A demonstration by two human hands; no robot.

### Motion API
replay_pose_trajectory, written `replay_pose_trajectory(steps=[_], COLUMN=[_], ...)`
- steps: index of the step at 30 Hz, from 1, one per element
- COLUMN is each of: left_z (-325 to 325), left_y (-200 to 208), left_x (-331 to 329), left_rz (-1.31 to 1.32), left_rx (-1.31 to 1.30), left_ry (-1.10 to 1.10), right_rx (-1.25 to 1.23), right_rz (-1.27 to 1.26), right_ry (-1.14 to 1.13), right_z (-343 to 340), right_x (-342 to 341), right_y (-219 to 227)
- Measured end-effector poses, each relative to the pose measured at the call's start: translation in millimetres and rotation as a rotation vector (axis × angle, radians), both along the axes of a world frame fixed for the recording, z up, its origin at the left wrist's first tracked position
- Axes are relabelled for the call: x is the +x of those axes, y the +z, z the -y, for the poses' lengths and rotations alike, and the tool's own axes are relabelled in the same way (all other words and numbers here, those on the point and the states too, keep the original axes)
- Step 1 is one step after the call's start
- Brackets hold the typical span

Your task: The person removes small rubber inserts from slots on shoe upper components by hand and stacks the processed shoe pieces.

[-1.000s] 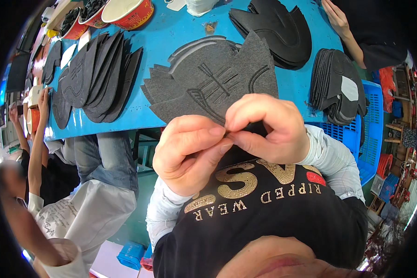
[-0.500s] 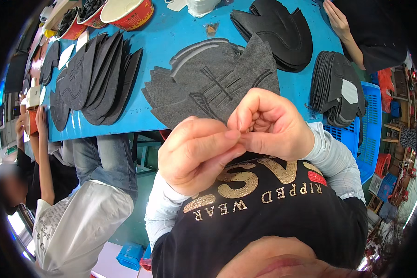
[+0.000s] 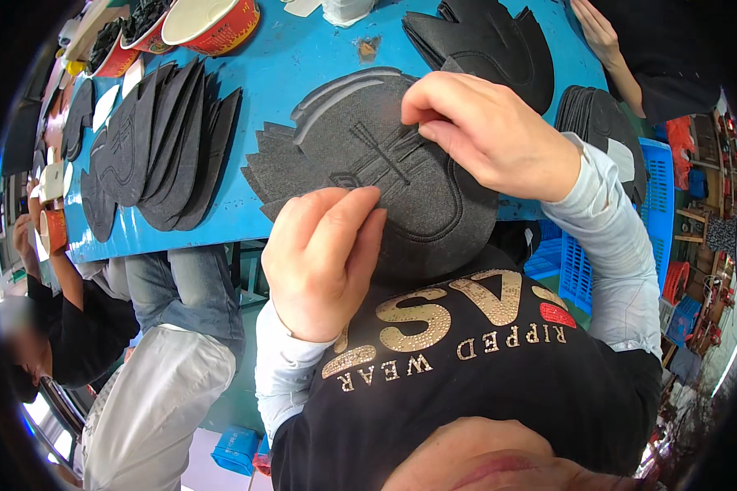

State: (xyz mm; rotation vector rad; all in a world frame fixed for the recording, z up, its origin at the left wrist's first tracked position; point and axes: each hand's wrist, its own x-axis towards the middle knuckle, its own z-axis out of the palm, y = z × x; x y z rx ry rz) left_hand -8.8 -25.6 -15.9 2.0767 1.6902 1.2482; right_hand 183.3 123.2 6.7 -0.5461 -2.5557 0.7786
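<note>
A stack of dark grey fabric pieces (image 3: 422,192), looking like shoe uppers with stitched lines, lies in front of me at the table's near edge. Over its lower left part hovers my left hand (image 3: 323,258), thumb and fingers pinched together. My right hand (image 3: 499,135) is raised above the stack's right side, its thumb and forefinger also closed in a pinch. Whatever the fingertips hold, if anything, is too small to make out. Several curved raised seams and a crossed line pattern show on the top piece between my hands.
Further fabric stacks lie on the blue table (image 3: 303,61): one at left (image 3: 151,147), one at the back (image 3: 487,49), one at right (image 3: 594,123). Red tubs (image 3: 213,33) stand back left. A blue crate (image 3: 655,213) is at right. Co-workers sit left and far right.
My hands were together, fingertips meeting, close to my chest. Now they are apart: the right hand has moved up and away over the stack, the left slightly down.
</note>
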Motion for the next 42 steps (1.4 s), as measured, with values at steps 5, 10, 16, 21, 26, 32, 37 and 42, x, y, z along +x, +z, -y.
replay_pose_trajectory(steps=[5,10,16,21,26,32,37,42], left_z=[0,-6,-28,-30,-31,-22,18,20], left_y=[-1,3,12,13,14,2,3,-16], left_x=[2,3,17,18,21,15,18,22], left_rz=[-0.047,-0.140,-0.455,-0.541,-0.585,-0.246,0.855,0.840], left_rx=[-0.015,-0.007,-0.155,-0.130,-0.082,0.132,-0.005,0.173], left_ry=[-0.004,0.003,0.036,0.035,0.021,0.097,-0.195,-0.206], right_rx=[0.065,0.044,0.006,0.196,0.555,0.029,-0.589,-0.570], right_rz=[0.067,0.075,0.122,-0.019,0.059,-0.097,-0.394,-0.478], right_ry=[0.070,0.062,0.024,0.070,0.058,-0.055,0.010,-0.077], right_z=[-7,-9,-9,-13,3,-4,65,90], right_x=[-7,-8,-9,3,5,17,12,-6], right_y=[-1,-6,-6,-9,-20,-9,16,-3])
